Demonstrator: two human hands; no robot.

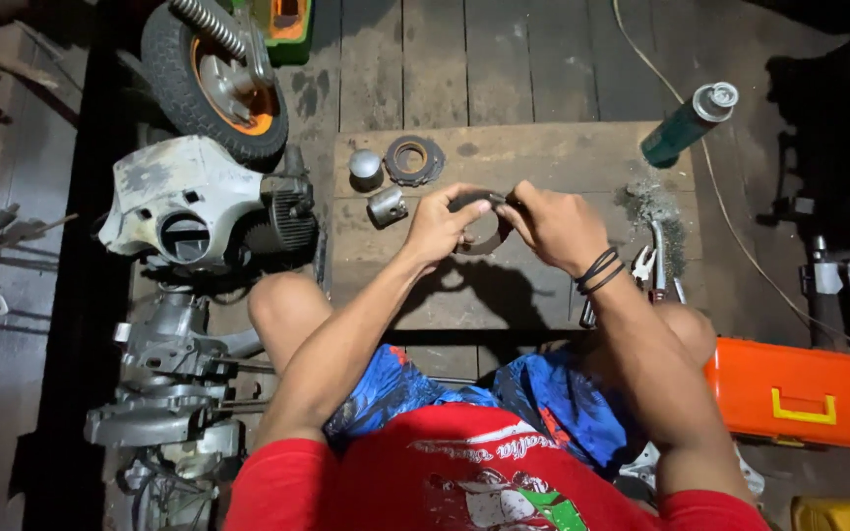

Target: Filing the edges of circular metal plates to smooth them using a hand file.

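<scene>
A thin metal ring [480,228] is pinched between the fingers of the left hand [437,224] and right hand [555,226], above a wooden board [504,285].

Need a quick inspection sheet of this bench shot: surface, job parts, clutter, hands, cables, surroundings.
Surface: worn wooden board on plank floor, gritty patch at right.
Job's things: thin metal ring held between both hands.
Clutter: piston, metal cap, round disc, spray can, pliers.
Grippers: left hand and right hand pinch the ring.
Cables: pale cord along the floor at right.
Surroundings: engine casing, wheel, orange toolbox.
</scene>
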